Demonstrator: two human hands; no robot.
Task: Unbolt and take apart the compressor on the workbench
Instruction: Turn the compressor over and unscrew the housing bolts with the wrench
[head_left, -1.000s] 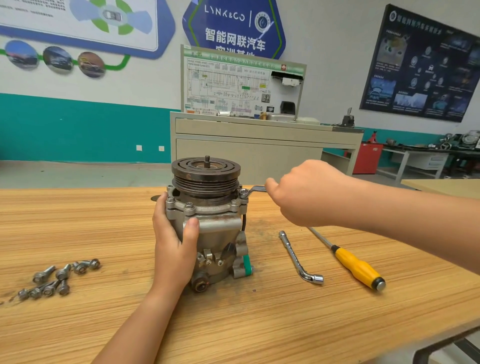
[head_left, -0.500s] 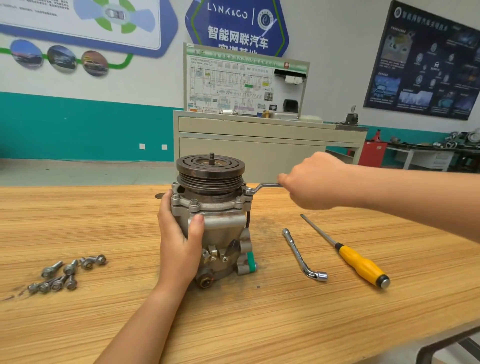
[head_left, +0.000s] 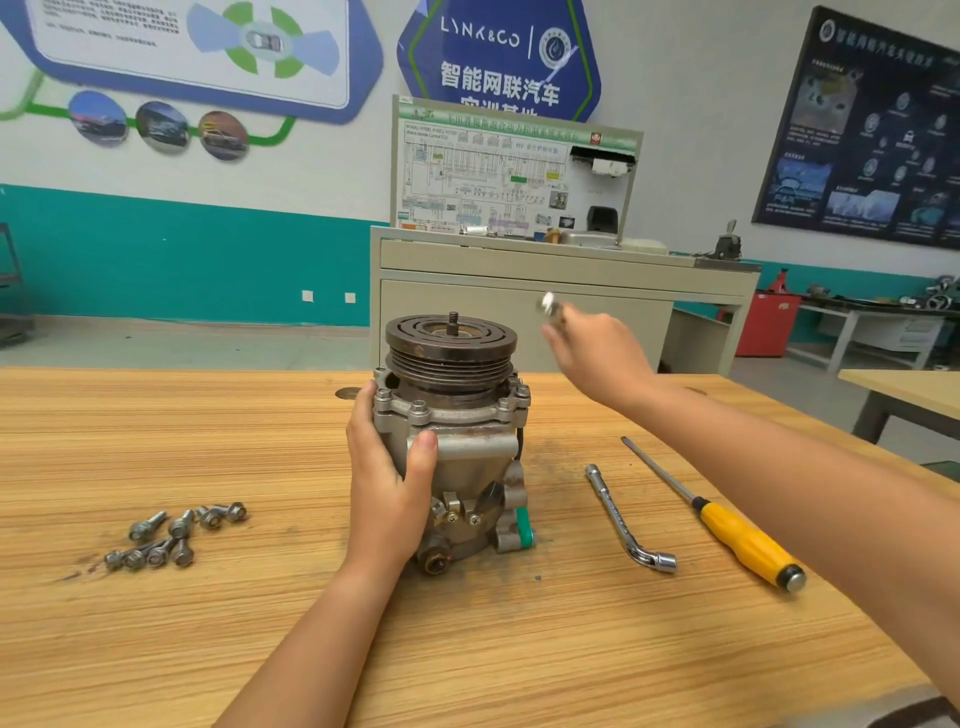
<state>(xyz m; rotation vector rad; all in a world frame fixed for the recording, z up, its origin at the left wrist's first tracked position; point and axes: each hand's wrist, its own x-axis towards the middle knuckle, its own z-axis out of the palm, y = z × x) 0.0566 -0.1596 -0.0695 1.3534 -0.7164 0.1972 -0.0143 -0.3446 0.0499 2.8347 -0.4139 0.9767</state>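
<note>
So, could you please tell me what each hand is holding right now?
Left hand: grips the compressor body.
Right hand: holds a blurred wrench, clear of the compressor.

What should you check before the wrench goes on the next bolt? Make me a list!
1. Left hand grips the compressor: ok.
2. Compressor stands upright on the workbench: ok.
3. Wrench in the right hand sits on a flange bolt: not ok, it is held in the air.
4. Wrench fits the bolt: cannot tell, blurred.
5. Loose bolts lie apart from the compressor: ok.
</note>
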